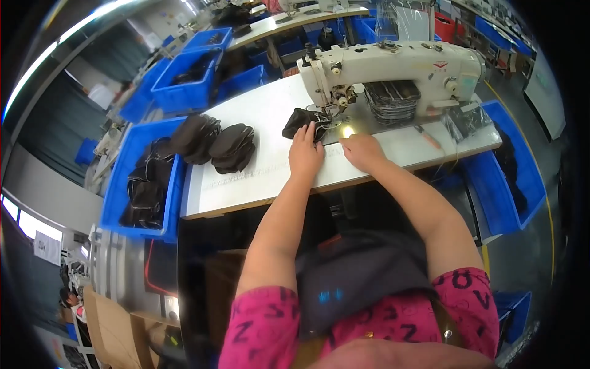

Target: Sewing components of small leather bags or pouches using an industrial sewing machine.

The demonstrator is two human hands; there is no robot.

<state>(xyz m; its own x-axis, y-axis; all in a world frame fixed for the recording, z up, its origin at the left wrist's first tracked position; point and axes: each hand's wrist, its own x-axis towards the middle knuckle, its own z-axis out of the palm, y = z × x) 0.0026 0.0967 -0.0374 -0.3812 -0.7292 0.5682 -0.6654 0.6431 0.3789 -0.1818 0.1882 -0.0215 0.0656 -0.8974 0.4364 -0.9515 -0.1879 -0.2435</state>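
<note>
A white sewing machine [393, 67] stands on the white table, its needle area lit by a small lamp. Under its needle end lies a dark fabric piece [297, 125] with a pale edge. My left hand [305, 154] rests on that piece, its fingers stretched out over the cloth. Just right of the needle, beside the bright spot, is my right hand [364, 152], with its fingers curled together; whatever they may hold is hidden. Behind the needle, under the machine's arm, sits a stack of dark fabric pieces [393, 101].
Two dark fabric piles [232, 148] lie on the table's left part. Blue bins [112, 203] with dark cloth flank it, another blue bin [534, 184] at the right. A clear plastic bag [467, 121] and a small tool with an orange handle [428, 138] lie near the right end.
</note>
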